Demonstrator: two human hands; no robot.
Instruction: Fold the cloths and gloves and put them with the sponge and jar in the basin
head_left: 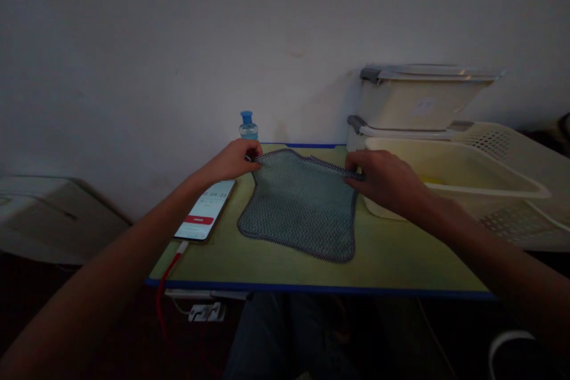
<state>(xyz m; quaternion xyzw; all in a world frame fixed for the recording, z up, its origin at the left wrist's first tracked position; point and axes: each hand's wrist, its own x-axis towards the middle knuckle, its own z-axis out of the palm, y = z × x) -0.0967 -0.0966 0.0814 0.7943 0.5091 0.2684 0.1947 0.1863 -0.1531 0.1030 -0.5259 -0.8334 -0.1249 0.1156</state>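
A grey mesh cloth (303,208) with a dark edge lies on the yellow-green table (401,261). Its far edge is lifted a little off the surface. My left hand (234,160) pinches the cloth's far left corner, fingers closed on it. My right hand (385,181) grips the far right corner, fingers curled over the edge. The near edge of the cloth rests flat on the table.
A phone (205,211) with a lit screen lies left of the cloth, a red cable (167,282) running off the front edge. A small blue-capped bottle (247,126) stands by the wall. Cream tubs (449,181), a basket and stacked lidded boxes (418,98) fill the right side.
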